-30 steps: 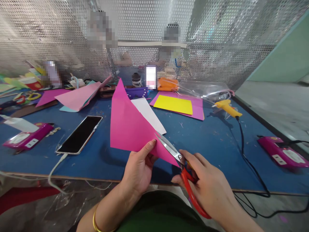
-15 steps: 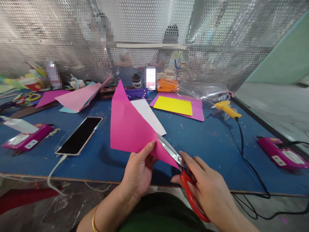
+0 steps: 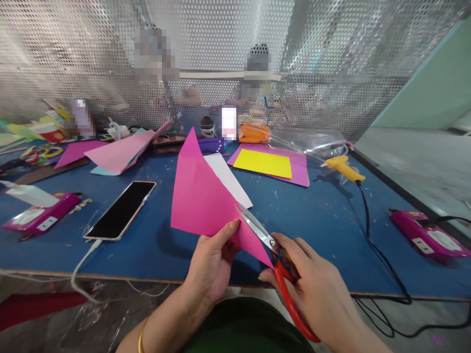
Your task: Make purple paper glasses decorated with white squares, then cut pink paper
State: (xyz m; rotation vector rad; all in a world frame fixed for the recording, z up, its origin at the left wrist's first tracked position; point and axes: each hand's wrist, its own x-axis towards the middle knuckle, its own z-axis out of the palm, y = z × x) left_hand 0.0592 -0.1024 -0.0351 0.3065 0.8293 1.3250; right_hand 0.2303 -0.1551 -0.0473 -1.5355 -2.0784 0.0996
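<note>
My left hand (image 3: 215, 267) pinches the lower edge of a bright pink sheet of paper (image 3: 202, 196), thumb on top and fingers beneath. The sheet is held up above the table, with a pointed top corner and a slanting right edge. My right hand (image 3: 312, 274) grips red-handled scissors (image 3: 298, 311), whose metal blades lie along the sheet's right edge, tips near my left thumb. The blades look nearly closed. Part of the handles is hidden by my fingers. Behind the pink sheet, a white sheet (image 3: 235, 184) lies on the table.
On the blue table (image 3: 309, 220) are a charging phone (image 3: 123, 208), two magenta power strips (image 3: 429, 233), a yellow glue gun (image 3: 344, 169), a yellow sheet (image 3: 263, 163) and light pink paper (image 3: 119, 152). A perforated metal screen (image 3: 217, 34) stands behind; people sit beyond it.
The pink sheet has tilted slightly, its top corner shifting right and down in view. The scissors stay along its right edge. Both hands keep their holds, nearly unmoved.
</note>
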